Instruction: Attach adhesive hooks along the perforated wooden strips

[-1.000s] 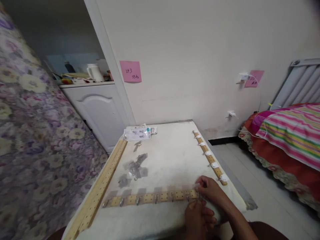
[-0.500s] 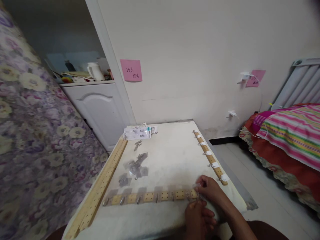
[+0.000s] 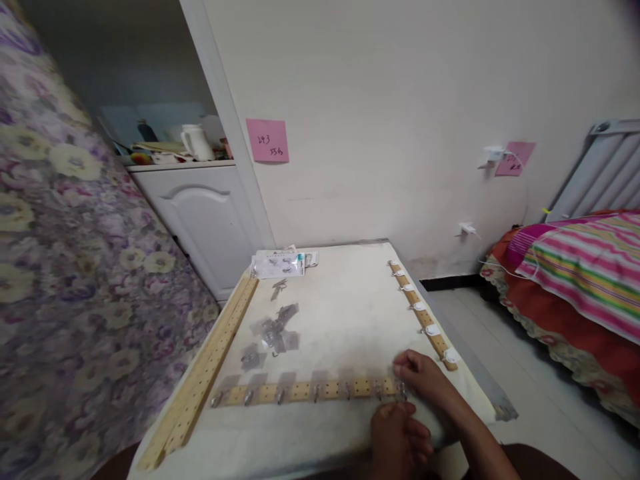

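Observation:
A perforated wooden strip [image 3: 300,391] lies across the near part of the table, with several clear adhesive hooks [image 3: 317,392] set along it. At its right end sits another clear hook [image 3: 403,389], between my two hands. My right hand [image 3: 423,379] is just above that end, thumb and forefinger pinched together; whatever they grip is too small to see. Below the strip end my left hand [image 3: 397,433] is closed, its fingers curled and fingertips close to the hook. Loose clear hooks [image 3: 274,330] lie in a cluster on the left of the table.
Along the right edge lies a wooden strip [image 3: 436,343] bearing white hooks [image 3: 431,330]. Longer perforated strips [image 3: 200,380] run down the left edge. Packaged hooks [image 3: 279,264] rest at the back of the white-covered table [image 3: 345,313], against the wall. A bed [image 3: 590,267] stands right.
My right fingers have shifted slightly up from the hook at the strip's end, which shows more plainly now. The left hand has hardly moved. The view has shifted slightly.

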Demonstrator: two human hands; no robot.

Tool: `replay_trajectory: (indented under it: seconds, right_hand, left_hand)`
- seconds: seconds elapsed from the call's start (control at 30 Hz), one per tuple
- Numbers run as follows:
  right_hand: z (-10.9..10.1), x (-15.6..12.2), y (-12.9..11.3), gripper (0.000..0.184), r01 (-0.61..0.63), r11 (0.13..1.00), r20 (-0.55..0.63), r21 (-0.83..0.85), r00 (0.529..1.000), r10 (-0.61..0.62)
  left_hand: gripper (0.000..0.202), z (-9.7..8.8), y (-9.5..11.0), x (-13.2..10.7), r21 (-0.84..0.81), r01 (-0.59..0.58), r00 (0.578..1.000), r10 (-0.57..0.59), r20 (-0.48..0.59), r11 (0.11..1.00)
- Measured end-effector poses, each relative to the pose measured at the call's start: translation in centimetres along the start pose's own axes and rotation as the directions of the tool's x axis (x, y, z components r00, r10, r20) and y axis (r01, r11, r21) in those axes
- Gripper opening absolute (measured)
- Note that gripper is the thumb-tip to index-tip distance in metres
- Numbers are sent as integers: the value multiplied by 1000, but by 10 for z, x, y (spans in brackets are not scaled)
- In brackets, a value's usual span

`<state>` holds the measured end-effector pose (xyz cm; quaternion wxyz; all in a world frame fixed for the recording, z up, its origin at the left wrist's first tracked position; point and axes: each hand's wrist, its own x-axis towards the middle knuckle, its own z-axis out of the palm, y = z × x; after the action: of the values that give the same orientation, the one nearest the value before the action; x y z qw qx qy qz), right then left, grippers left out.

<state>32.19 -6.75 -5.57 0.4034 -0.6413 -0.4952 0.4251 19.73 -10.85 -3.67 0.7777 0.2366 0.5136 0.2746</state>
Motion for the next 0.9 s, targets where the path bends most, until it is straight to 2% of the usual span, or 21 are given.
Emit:
replay_trajectory:
  seconds: [0.1, 0.27, 0.47, 0.63, 0.77, 0.9]
  right_hand:
    - [-4, 0, 0, 20, -4, 998, 24, 56, 1000, 2]
    - [-8, 0, 1, 17, 4, 999, 27, 48, 1000, -5]
    - [-9, -1, 1, 19, 30, 996, 4, -78, 1000, -30]
    - [-8, 1, 2, 20, 70, 977, -25, -200, 997, -76]
    - [-5, 0, -12, 19, 141, 934, -103, -329, 977, -184]
    - [11, -7, -38, 16, 336, 852, -104, -401, 907, -407]
  left_hand:
    - [20, -2, -1, 0, 2, -2, 1000, 2, 6, 1000]
    - [23, -7, -3, 2, 18, -11, 999, 10, 32, 1000]
    - [34, -19, -8, 3, 23, 2, 997, -4, 81, 1000]
    - [37, -31, -8, -2, 134, 21, 993, -36, 112, 991]
    - [34, -41, -2, -10, 286, -23, 992, -15, 127, 958]
    - [31, -58, 4, -16, 489, -82, 992, 23, 124, 869]
